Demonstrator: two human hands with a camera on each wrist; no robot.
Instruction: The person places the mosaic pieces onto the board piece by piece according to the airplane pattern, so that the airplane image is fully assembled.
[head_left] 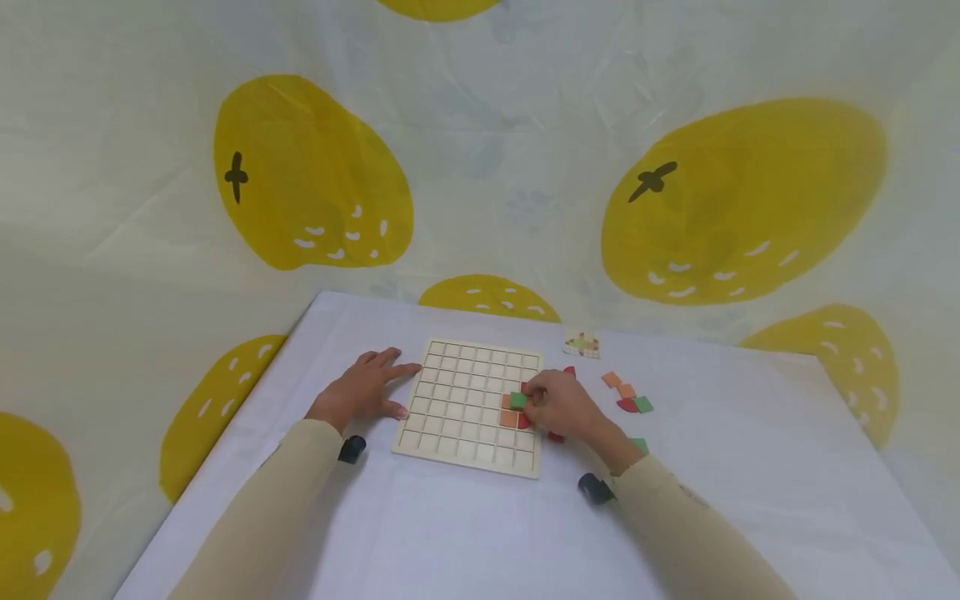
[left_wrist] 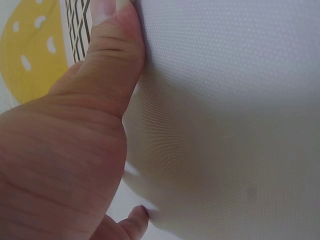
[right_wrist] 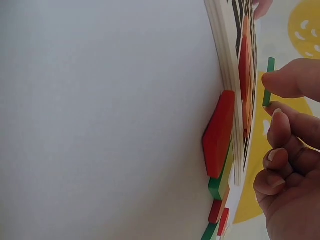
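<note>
A light wooden board (head_left: 450, 408) with a square grid lies on the table. At its left side the left hand (head_left: 362, 390) spreads its fingers, with thumb and index fingertips right at the edge. Between thumb and index finger the right hand (head_left: 564, 407) pinches a green square tile (head_left: 518, 401) over the right part of the board. In the right wrist view that green tile (right_wrist: 270, 67) appears edge-on, above the board's surface. Under and beside it are orange tiles (head_left: 508, 419) and a red curved-edge tile (head_left: 523, 422), partly hidden by the hand.
Right of the board lie loose orange tiles (head_left: 611, 380), a red tile (head_left: 627, 406) and green tiles (head_left: 643, 405). Another red tile (right_wrist: 220, 135) sits close by the board's edge. A small patterned card (head_left: 582, 342) lies behind. A fruit-print curtain (head_left: 487, 208) hangs behind the white-covered table (head_left: 465, 542).
</note>
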